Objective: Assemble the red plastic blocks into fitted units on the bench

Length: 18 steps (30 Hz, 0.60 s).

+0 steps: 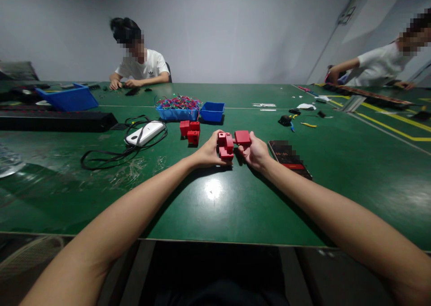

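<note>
My left hand (pixel 209 153) is closed around a red block with notches and holes (pixel 226 145), held just above the green table. Close to its right side, my right hand (pixel 256 152) grips a flat-faced red block (pixel 242 137) between thumb and fingers. The two pieces are almost side by side; whether they touch I cannot tell. To the left of my left hand, a small group of red blocks (pixel 193 137) with holes rests on the table.
Behind the blocks stand a blue tray of coloured wires (pixel 178 113) and a smaller blue bin (pixel 212 112). A white device with a black cable (pixel 146 133) lies left, a phone (pixel 289 159) right. Two people (pixel 144 66) sit across the table (pixel 188 207).
</note>
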Motion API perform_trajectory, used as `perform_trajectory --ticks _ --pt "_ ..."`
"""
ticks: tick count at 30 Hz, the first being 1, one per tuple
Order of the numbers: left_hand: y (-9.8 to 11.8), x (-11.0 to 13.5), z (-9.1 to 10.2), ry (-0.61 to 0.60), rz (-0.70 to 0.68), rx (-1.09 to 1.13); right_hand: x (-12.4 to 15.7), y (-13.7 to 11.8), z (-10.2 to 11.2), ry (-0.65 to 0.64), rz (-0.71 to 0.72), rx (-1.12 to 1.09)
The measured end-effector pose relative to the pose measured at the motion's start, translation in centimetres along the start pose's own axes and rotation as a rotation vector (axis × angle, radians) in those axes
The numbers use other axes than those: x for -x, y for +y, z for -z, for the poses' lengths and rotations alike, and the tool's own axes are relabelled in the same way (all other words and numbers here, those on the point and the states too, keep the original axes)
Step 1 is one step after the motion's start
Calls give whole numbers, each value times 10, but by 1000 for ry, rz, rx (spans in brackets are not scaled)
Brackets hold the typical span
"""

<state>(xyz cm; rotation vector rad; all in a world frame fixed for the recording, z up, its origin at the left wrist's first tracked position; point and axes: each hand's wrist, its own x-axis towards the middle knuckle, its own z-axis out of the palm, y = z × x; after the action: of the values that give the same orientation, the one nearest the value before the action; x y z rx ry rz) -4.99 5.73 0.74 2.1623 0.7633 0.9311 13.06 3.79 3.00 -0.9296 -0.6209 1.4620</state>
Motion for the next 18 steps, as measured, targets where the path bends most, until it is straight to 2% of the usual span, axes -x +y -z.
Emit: perform_trajectory --ticks 10,18 --pt "2 1 0 -1 18 11 2 1 2 71 22 73" --pt "3 0 1 1 26 9 -1 3 6 9 50 69"
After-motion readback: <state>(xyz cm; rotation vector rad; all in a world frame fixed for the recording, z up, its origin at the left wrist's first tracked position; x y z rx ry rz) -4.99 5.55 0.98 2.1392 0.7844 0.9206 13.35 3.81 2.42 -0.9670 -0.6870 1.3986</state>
